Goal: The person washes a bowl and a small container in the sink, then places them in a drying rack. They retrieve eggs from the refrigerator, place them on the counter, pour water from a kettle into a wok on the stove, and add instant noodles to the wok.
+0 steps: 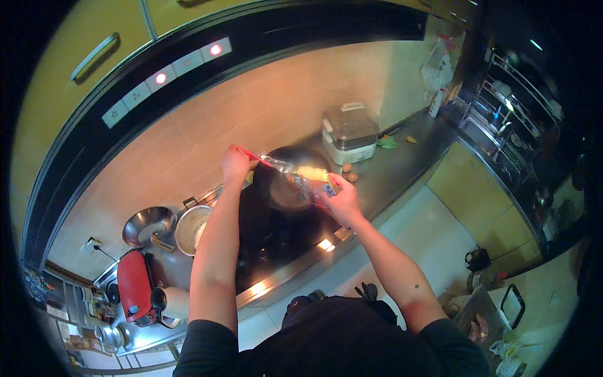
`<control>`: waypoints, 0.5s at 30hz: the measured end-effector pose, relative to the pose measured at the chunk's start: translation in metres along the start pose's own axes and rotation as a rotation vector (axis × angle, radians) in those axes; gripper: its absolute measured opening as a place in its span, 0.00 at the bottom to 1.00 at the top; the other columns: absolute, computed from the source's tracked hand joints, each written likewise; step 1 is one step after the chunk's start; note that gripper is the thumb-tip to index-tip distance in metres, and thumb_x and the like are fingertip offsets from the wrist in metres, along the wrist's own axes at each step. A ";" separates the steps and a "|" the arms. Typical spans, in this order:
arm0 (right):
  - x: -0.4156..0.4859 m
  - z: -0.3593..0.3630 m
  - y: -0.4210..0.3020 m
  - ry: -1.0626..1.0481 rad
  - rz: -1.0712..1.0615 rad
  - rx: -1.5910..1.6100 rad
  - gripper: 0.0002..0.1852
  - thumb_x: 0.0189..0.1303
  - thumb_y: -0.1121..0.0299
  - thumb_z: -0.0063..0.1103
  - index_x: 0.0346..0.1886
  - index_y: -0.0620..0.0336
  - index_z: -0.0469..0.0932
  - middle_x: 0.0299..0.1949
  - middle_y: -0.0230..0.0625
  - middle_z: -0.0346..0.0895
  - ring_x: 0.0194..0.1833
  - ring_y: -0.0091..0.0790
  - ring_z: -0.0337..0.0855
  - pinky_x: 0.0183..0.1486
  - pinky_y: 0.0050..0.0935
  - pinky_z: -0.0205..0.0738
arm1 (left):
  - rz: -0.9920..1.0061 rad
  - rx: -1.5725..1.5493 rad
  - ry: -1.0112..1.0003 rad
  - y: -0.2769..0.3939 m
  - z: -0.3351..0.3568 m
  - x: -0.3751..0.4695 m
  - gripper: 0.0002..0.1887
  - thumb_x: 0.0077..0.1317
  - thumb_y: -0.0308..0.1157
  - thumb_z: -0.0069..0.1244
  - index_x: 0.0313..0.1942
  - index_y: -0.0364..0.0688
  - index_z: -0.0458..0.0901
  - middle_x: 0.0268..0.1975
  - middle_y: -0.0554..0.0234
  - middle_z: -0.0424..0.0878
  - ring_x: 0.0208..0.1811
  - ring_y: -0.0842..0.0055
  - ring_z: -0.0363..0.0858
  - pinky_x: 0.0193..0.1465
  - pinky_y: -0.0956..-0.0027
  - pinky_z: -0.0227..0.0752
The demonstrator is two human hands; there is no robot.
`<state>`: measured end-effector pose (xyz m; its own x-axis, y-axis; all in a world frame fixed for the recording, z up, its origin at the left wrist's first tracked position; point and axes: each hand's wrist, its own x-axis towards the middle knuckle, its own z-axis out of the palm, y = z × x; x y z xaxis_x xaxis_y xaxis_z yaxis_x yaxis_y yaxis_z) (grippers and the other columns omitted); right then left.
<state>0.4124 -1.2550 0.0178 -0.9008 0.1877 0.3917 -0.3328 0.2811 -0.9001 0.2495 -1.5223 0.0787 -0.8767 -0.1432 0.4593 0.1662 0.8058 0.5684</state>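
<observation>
Stretched between my two hands is a clear plastic food packet (283, 165) with red at its ends. My left hand (237, 162) grips one red end. My right hand (343, 201) holds the other end, beside a yellow block (313, 173) that looks like dried noodles; whether it is inside the wrapper I cannot tell. Below the packet is a round dark pan (285, 195) on the black cooktop (266, 235). The packet and my right hand hide part of it. Two brown eggs (352, 177) lie on the counter just past my right hand.
A white appliance with a clear lid (351, 132) stands behind the eggs. To the left are a metal wok (150, 225), a pale pot (183, 228) partly behind my forearm, a red appliance (134, 282) and a kettle (174, 301). A range hood (264, 33) overhangs the cooktop.
</observation>
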 end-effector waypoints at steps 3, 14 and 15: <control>0.002 0.001 -0.010 -0.045 0.075 0.139 0.25 0.52 0.71 0.75 0.55 0.65 0.79 0.47 0.39 0.86 0.49 0.29 0.85 0.56 0.30 0.76 | -0.073 0.059 -0.006 -0.010 -0.004 0.003 0.18 0.72 0.41 0.44 0.39 0.34 0.82 0.41 0.38 0.84 0.46 0.45 0.82 0.48 0.46 0.75; -0.001 -0.035 -0.049 -0.190 0.174 0.179 0.26 0.53 0.72 0.76 0.56 0.62 0.78 0.48 0.35 0.84 0.49 0.27 0.83 0.56 0.29 0.77 | 0.556 -0.170 -0.208 0.060 -0.081 -0.052 0.07 0.62 0.29 0.52 0.39 0.38 0.82 0.57 0.44 0.79 0.58 0.52 0.78 0.59 0.53 0.73; -0.002 -0.038 -0.047 -0.242 0.280 0.277 0.26 0.53 0.72 0.76 0.56 0.62 0.78 0.48 0.35 0.84 0.49 0.27 0.83 0.56 0.29 0.77 | 0.632 -0.278 -0.310 0.075 -0.085 -0.060 0.07 0.60 0.28 0.53 0.38 0.38 0.82 0.59 0.45 0.78 0.59 0.52 0.77 0.60 0.53 0.72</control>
<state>0.4410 -1.2329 0.0668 -0.9949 -0.0139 0.0998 -0.0995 -0.0176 -0.9949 0.3532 -1.5024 0.1521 -0.6563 0.4993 0.5656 0.7514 0.5000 0.4305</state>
